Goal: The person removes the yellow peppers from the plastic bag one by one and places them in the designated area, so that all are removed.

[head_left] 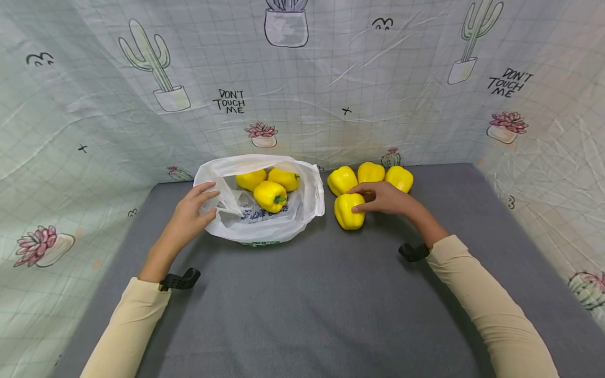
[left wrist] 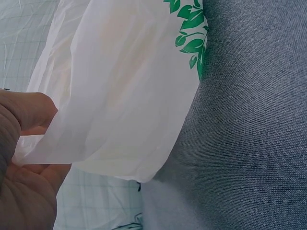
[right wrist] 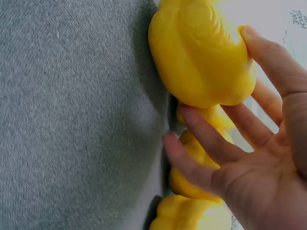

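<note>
In the head view, a white plastic bag (head_left: 264, 232) sits on a grey cloth surface (head_left: 302, 299), its wide mouth facing up and toward the camera, with three yellow bell peppers (head_left: 270, 196) inside and blue lettering (head_left: 257, 214) showing on the film around them. The left hand (head_left: 189, 212) is at the bag's left rim, thumb and fingers spread to either side of the edge. To the right of the bag and apart from it, the right hand (head_left: 387, 199) grips a front pepper (head_left: 348, 212) by its right side; whether this one rests on the cloth or is slightly raised, I cannot tell. Three more peppers (head_left: 371, 172) stand in a row just behind it, near a backdrop (head_left: 331, 79) printed with cacti. Both arms wear pale sleeves (head_left: 127, 320) and black wrist mounts (head_left: 181, 280). In the left wrist view, the bag's edge runs between the thumb and fingers, which hold the film; green leaves (left wrist: 193, 44) are printed on its outer side. In the right wrist view, the thumb presses one side of the front pepper and fingertips meet its underside, clamping it, while the other peppers line up beyond the fingers.
</note>
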Motion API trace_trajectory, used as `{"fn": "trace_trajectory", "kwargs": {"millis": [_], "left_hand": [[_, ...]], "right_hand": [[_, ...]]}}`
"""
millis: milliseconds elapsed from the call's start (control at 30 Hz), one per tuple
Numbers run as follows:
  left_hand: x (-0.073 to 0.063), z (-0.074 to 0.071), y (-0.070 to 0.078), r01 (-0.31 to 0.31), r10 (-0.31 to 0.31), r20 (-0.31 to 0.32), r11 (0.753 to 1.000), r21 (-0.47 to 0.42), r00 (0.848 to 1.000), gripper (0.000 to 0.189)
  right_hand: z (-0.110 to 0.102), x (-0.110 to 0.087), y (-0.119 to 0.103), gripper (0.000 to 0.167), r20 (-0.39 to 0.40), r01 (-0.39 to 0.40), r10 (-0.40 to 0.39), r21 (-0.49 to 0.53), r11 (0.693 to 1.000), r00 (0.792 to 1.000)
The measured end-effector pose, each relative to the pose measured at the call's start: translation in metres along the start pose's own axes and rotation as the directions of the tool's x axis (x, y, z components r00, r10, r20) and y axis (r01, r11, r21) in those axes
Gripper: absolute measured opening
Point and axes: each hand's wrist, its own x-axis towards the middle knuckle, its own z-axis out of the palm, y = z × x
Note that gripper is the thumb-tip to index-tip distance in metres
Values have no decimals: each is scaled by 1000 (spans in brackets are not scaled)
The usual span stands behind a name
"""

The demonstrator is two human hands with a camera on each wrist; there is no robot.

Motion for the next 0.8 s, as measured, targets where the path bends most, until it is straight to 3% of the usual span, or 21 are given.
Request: {"fn": "trace_trajectory", "kwargs": {"millis": [233, 567, 800], "left_hand": [[0, 0, -1, 3, -3, 1, 1000, 9, 1000, 45], [1, -3, 0, 1, -1, 1, 1000, 4, 1000, 45], [1, -4, 0, 14, -14, 18, 1000, -2, 1000, 46]], "right_hand": [[5, 4, -2, 55, 66, 60, -68, 113, 992, 996], [11, 3, -4, 54, -19, 76, -75, 89, 993, 997], [10, 0, -8, 53, 0, 76, -77, 98, 992, 997]]}}
